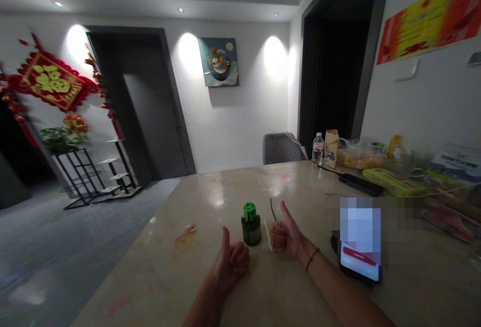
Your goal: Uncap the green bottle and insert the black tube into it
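Observation:
My left hand [230, 262] and my right hand [284, 234] rest on a polished stone tabletop [210, 202], both curled into fists with thumbs raised. Between them stands a small dark green bottle with a bright green cap [251, 227], close to but not touching either hand. A thin white stick [267, 234] lies just left of my right hand, and a thin dark wire [272, 209] rises behind that hand. A smartphone [359, 262] lies to the right of my right wrist, its screen partly blurred.
An orange stain [185, 243] marks the tabletop left of my left hand. At the far right are a black remote [359, 185], a yellow package [394, 182], a water bottle [317, 148], a paper bag [331, 147] and papers. A grey chair [282, 148] stands beyond the table.

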`<control>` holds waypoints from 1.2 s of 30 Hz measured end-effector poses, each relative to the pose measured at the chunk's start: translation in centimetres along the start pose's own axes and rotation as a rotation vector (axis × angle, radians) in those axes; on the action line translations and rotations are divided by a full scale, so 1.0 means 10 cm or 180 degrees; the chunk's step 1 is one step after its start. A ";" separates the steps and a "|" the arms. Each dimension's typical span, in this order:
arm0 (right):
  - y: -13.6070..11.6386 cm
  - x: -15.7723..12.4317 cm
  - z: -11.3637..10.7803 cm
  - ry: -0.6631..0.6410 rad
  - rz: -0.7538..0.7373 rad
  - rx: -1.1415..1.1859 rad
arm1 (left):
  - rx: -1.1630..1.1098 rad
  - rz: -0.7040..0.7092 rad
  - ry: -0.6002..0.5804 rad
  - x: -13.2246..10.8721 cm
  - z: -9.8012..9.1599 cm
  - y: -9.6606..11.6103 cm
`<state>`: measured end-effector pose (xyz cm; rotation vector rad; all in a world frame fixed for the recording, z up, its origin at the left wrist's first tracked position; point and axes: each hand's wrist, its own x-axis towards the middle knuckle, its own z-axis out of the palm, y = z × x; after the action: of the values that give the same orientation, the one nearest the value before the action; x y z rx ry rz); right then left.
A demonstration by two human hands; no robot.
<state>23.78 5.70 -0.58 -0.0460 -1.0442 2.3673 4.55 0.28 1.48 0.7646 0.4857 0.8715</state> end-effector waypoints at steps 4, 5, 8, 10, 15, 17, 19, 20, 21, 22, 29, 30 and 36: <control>-0.01 0.02 0.05 0.0079 0.0059 -0.0208 | 0.0420 -0.0071 0.0028 -0.01 0.02 0.02; -0.05 0.02 0.09 0.0197 0.0034 -0.0370 | 0.0741 -0.0038 0.0206 0.00 0.04 0.06; -0.19 0.05 0.21 0.0955 -0.0359 -0.1245 | 0.2022 0.0402 0.1285 0.02 0.10 0.18; -0.27 0.07 0.26 0.1707 -0.0834 -0.2078 | 0.2295 0.0687 0.1785 0.02 0.10 0.23; -0.22 0.17 0.29 0.2925 -0.1798 -0.3456 | 0.3530 0.1501 0.2995 -0.11 -0.02 0.10; -0.11 0.22 0.28 0.2900 -0.1829 -0.3743 | 0.3677 0.1360 0.2963 -0.16 -0.07 -0.01; 0.02 0.28 0.25 0.2846 -0.1697 -0.3904 | 0.3803 0.1238 0.2875 -0.19 -0.10 -0.09; 0.09 0.31 0.24 0.2838 -0.1637 -0.3951 | 0.3821 0.1233 0.2867 -0.20 -0.10 -0.11; 0.14 0.34 0.23 0.2837 -0.1596 -0.3997 | 0.3838 0.1219 0.2844 -0.20 -0.11 -0.12; 0.19 0.36 0.23 0.2850 -0.1566 -0.4051 | 0.3845 0.1218 0.2838 -0.19 -0.11 -0.12; 0.22 0.50 0.27 0.3077 -0.1607 -0.4104 | 0.3906 0.1272 0.2766 -0.19 -0.17 -0.10; 0.21 0.52 0.27 0.3101 -0.1598 -0.4083 | 0.3884 0.1263 0.2768 -0.19 -0.18 -0.10; 0.18 0.55 0.22 0.2935 -0.1544 -0.3895 | 0.3858 0.1192 0.2771 -0.19 -0.23 -0.09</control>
<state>17.71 5.98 0.67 -1.0514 -1.5327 0.7909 2.38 -0.76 -0.51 1.5936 1.7758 1.2294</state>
